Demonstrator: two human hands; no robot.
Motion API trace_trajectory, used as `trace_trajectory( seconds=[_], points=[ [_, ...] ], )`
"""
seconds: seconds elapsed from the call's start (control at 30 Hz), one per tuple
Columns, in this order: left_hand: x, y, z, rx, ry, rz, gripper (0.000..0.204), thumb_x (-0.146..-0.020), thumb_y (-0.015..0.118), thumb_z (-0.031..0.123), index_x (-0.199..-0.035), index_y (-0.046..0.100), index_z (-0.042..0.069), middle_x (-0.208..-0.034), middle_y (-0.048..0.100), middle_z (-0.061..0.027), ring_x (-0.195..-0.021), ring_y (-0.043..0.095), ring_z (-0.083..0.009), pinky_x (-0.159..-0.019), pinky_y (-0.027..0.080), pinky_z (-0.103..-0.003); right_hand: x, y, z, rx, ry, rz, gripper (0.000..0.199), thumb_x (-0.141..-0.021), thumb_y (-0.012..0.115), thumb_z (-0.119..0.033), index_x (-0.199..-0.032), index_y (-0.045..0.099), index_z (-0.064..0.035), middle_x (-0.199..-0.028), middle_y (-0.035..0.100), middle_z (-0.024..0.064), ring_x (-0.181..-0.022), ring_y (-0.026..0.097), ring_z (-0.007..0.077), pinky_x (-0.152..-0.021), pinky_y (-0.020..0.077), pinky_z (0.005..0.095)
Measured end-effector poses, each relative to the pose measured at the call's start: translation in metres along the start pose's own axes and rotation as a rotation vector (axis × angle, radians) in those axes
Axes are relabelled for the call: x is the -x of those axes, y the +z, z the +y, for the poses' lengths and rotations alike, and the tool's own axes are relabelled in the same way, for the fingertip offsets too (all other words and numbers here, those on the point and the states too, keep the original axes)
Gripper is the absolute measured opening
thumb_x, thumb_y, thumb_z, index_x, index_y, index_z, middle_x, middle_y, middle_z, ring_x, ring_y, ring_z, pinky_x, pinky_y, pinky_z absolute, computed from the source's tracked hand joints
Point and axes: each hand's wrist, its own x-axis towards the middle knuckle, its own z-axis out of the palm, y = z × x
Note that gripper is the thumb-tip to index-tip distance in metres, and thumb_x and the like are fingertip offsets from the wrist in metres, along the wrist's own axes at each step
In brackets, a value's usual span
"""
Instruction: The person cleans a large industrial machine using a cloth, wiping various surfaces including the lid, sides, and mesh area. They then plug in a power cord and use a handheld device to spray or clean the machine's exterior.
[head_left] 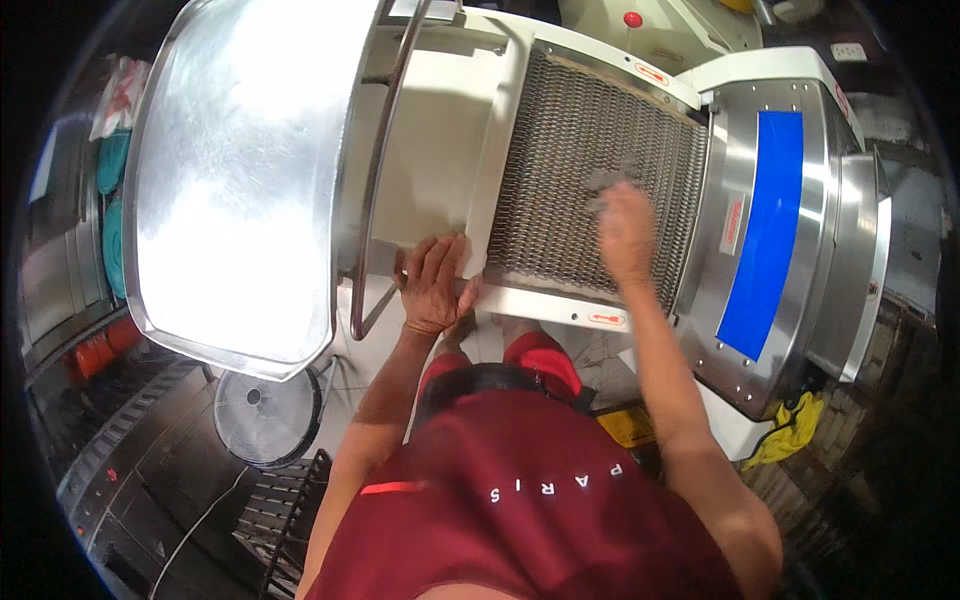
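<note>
My left hand (pixel 435 280) lies with its fingers spread on the near edge of the machine's white frame (pixel 490 200), beside a bare cream-coloured panel. Over the wire-mesh conveyor belt (pixel 550 150), my right hand (pixel 627 235) is closed, its outline smeared by motion. A small greyish thing (pixel 606 180) shows at its fingertips, low over the mesh; it is too blurred to name. Right of the belt stands the machine's steel housing (pixel 740 210), which carries a broad blue strip (pixel 770 220).
A large shiny metal tray (pixel 250 180) fills the left, next to a bent metal bar (pixel 380 180). Below it stand a round fan (pixel 266 415) and a dark rack (pixel 283 510). A yellow cloth (pixel 790 430) hangs at the lower right. A red knob (pixel 632 19) sits at the back.
</note>
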Motion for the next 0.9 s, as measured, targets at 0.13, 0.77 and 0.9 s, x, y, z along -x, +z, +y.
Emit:
trace_trajectory(
  seconds=[0.13, 0.77, 0.9],
  points=[
    [-0.001, 0.004, 0.001, 0.028, 0.023, 0.009, 0.061, -0.087, 0.056, 0.055, -0.133, 0.063, 0.015, -0.132, 0.06, 0.0004, -0.127, 0.049, -0.023, -0.111, 0.021, -0.048, -0.081, 0.025, 0.096, 0.28, 0.312, 0.475, 0.036, -0.087, 0.063, -0.011, -0.122, 0.061, -0.0036, -0.11, 0.065, 0.0211, -0.108, 0.059, 0.0417, -0.096, 0.0458, 0.0526],
    [-0.006, 0.004, 0.002, 0.106, -0.003, 0.015, 0.057, -0.085, 0.062, 0.05, -0.13, 0.064, 0.016, -0.13, 0.06, 0.0012, -0.125, 0.051, -0.0209, -0.114, 0.022, -0.05, -0.064, -0.034, 0.048, -1.351, 1.025, 0.093, 0.047, -0.103, 0.048, -0.023, -0.14, 0.05, 0.0053, -0.129, 0.064, 0.0183, -0.117, 0.063, 0.0299, -0.104, 0.0464, 0.0423],
    [-0.01, -0.004, 0.005, 0.078, -0.003, 0.057, 0.057, -0.084, 0.063, 0.05, -0.129, 0.065, 0.015, -0.128, 0.061, 0.0011, -0.125, 0.051, -0.0215, -0.112, 0.025, -0.047, -0.039, -0.035, 0.077, -0.505, 0.743, 0.251, 0.048, -0.103, 0.049, -0.028, -0.14, 0.053, 0.0026, -0.137, 0.061, 0.0177, -0.126, 0.058, 0.0313, -0.108, 0.0421, 0.0411]
  ],
)
